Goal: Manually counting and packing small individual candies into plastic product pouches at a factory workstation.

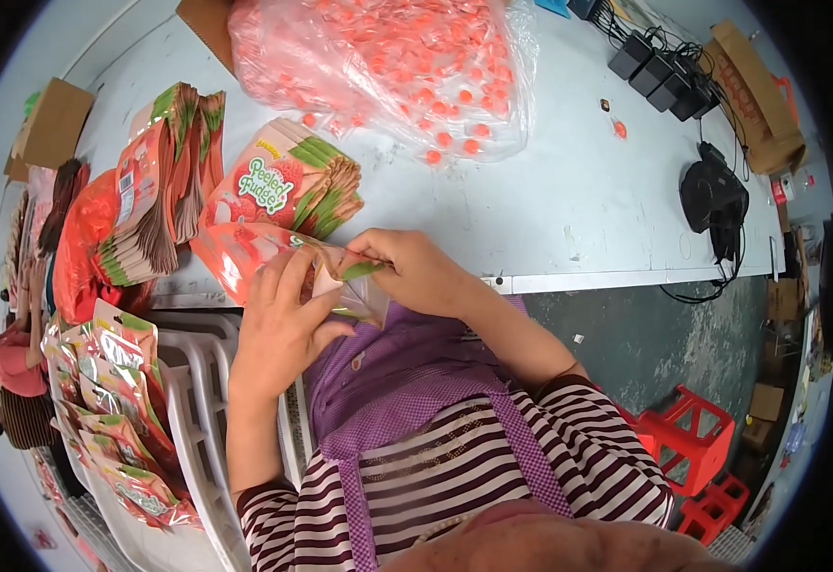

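A pink and green printed pouch (231,255) lies across the table's front edge, its clear end bent up towards my body. My left hand (288,315) rests over the pouch, fingertips gripping its film and thumb pointing to the right. With thumb and finger my right hand (415,272) pinches the pouch's green corner. What is inside the pouch is hidden. Just beyond it lies a fanned stack of flat pouches (316,172). More flat pouches (154,191) stand in bundles to the left.
A large clear bag of wrapped red sweets (416,67) covers the back of the white table (416,205). Filled pouches (126,410) sit in a white crate (193,429) at left. Black adapters (660,71) and a cabled black device (714,195) lie right. Red stools (688,434) stand below.
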A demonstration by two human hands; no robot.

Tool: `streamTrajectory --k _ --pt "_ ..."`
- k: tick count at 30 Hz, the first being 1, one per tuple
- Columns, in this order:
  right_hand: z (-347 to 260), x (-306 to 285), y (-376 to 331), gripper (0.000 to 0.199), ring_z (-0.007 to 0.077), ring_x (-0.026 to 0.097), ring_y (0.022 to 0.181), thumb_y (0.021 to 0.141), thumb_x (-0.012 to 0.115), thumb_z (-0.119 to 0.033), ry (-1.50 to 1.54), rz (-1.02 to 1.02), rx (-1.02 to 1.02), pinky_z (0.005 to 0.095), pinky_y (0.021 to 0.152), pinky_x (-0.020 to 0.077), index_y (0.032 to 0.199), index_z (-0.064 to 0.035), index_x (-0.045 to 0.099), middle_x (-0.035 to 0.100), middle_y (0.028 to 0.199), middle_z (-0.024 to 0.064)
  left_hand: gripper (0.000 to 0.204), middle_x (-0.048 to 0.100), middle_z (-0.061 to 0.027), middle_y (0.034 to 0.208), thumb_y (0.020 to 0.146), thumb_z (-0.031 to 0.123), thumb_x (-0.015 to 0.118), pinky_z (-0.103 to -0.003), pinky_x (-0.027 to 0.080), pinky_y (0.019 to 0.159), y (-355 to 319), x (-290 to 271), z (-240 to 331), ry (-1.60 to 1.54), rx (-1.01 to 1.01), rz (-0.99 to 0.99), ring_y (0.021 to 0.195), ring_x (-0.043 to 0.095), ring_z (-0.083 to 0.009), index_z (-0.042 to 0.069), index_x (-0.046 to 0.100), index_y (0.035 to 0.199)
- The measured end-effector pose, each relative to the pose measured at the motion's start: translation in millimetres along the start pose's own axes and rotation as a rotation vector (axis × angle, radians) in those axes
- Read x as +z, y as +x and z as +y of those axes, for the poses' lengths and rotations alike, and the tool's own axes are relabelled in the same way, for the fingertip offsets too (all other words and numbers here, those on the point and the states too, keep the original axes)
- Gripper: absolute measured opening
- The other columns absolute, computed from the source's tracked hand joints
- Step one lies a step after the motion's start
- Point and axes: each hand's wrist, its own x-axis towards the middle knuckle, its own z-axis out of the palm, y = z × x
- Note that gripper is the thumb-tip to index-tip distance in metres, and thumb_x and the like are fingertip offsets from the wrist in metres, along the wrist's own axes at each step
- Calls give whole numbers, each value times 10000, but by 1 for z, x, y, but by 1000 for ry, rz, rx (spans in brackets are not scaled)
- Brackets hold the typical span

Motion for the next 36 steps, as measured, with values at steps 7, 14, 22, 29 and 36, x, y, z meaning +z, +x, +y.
streamTrajectory --k 7,14,22,29,36 --pt "-9 -5 2 240 135 603 767 790 584 7 -128 20 88 287 717 486 1026 9 540 629 829 89 234 514 -187 1250 584 53 720 -432 425 885 6 16 -4 -46 76 177 1084 510 -376 -1 578 761" --pt "10 -51 11 325 143 587 810 766 682 -90 -213 -8 177 292 751 478 1057 -26 552 614 871 76 117 578 -179 1165 696 -4 671 -428 444 872 22 49 -21 -275 21 340 1057 549 -360 -28 557 686" --pt "123 -209 91 508 344 426 1141 795 637 -393 -933 823 -9 431 978 342 1171 -67 537 476 1223 163 195 546 -205 1215 778 130 654 -427 403 902 42 116 -65 -297 -222 324 1068 524 -375 -36 574 840" --pt "121 -199 89 300 316 459 1075 762 642 -367 -1156 579 -11 407 928 367 950 -135 659 546 1130 90 258 541 -197 1226 784 152 652 -414 383 919 39 119 -74 -246 -192 303 1075 523 -363 -21 586 962" --pt "99 -178 28 246 307 452 1077 756 661 -277 -925 269 -158 392 932 360 939 -115 641 555 1083 90 383 542 -173 1236 786 137 644 -402 370 924 45 118 -74 -251 -172 304 1081 525 -337 6 566 1138"
